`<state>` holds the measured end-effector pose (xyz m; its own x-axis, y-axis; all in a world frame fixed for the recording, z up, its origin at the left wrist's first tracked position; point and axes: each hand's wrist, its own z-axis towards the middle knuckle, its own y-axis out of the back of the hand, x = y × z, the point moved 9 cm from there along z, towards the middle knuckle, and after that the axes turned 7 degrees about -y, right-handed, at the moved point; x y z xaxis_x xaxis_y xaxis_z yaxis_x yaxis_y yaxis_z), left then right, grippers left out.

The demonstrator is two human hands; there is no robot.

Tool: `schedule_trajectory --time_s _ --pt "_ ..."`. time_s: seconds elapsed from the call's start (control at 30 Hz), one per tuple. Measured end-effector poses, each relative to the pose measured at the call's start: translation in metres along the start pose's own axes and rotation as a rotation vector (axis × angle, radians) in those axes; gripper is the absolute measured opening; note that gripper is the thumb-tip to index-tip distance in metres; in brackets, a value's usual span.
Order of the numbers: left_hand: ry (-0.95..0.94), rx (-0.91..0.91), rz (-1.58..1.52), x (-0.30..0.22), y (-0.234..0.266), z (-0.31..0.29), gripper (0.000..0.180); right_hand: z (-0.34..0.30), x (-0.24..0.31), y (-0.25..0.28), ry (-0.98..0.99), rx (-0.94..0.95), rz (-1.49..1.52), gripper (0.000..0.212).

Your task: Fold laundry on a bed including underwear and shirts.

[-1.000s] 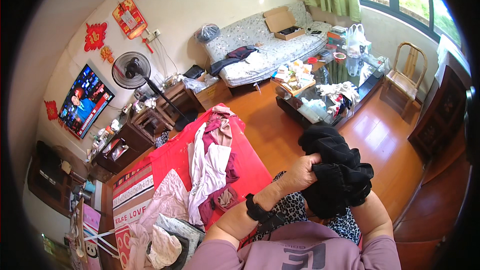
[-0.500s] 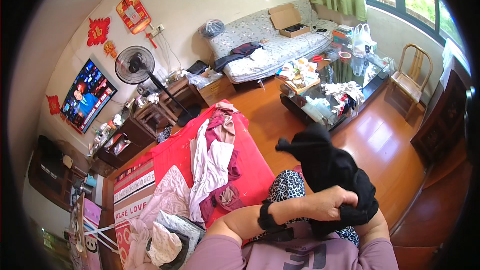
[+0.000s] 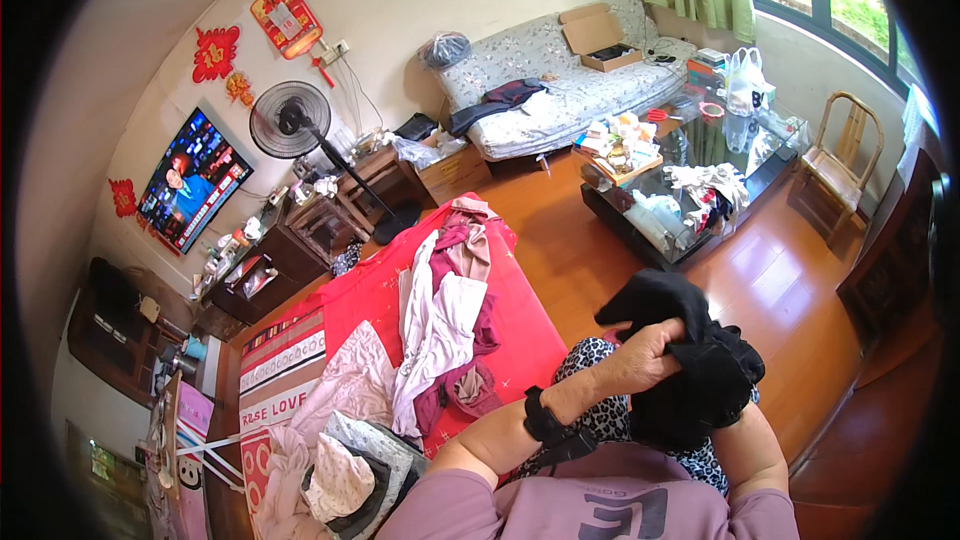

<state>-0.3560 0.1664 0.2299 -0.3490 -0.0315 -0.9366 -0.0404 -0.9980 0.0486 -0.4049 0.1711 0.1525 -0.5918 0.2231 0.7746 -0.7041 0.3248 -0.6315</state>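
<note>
A crumpled black garment (image 3: 700, 395) hangs bunched over my lap, and its kind does not show. My left hand (image 3: 648, 360) is closed on its upper part, fingers wrapped into the cloth. A black band circles my left wrist. My right forearm (image 3: 752, 448) reaches up under the garment, and the cloth hides the fingers of that hand. Leopard-print fabric (image 3: 590, 355) shows over my legs. To the left lies a bed with a red sheet (image 3: 530, 340), bearing a white garment (image 3: 438, 325), dark pink clothes (image 3: 470, 387) and a pale pink garment (image 3: 350, 380).
Folded clothes (image 3: 345, 480) lie at the bed's near corner. Beyond the wooden floor (image 3: 560, 215), a cluttered glass coffee table (image 3: 640, 240) stands before a sofa (image 3: 570, 105). A fan (image 3: 290, 120) and television (image 3: 195, 180) are at the left, a bamboo chair (image 3: 835, 175) at the right.
The black garment has been drawn lower and bunched closer together; a part that stuck out to the left has folded in. My left hand has moved slightly up with it. The view has shifted a little.
</note>
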Motion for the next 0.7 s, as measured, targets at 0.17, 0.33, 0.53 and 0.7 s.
schedule_trajectory --time_s 0.17,0.33,0.53,0.7 --pt "0.125 0.369 -0.23 -0.026 -0.067 -0.001 0.023 0.019 -0.049 -0.005 -0.221 0.018 0.096 0.044" --pt "0.112 0.301 -0.094 -0.01 -0.043 -0.015 0.023 0.015 -0.041 -0.053 -0.675 -0.138 -0.064 0.048" --pt "0.214 -0.167 0.205 0.002 0.077 -0.015 0.019 -0.037 -0.007 -0.012 -0.011 -0.052 -0.153 0.033" --pt "0.413 -0.277 0.422 0.047 0.192 -0.045 0.02 -0.032 0.005 0.006 0.195 0.101 -0.697 0.03"
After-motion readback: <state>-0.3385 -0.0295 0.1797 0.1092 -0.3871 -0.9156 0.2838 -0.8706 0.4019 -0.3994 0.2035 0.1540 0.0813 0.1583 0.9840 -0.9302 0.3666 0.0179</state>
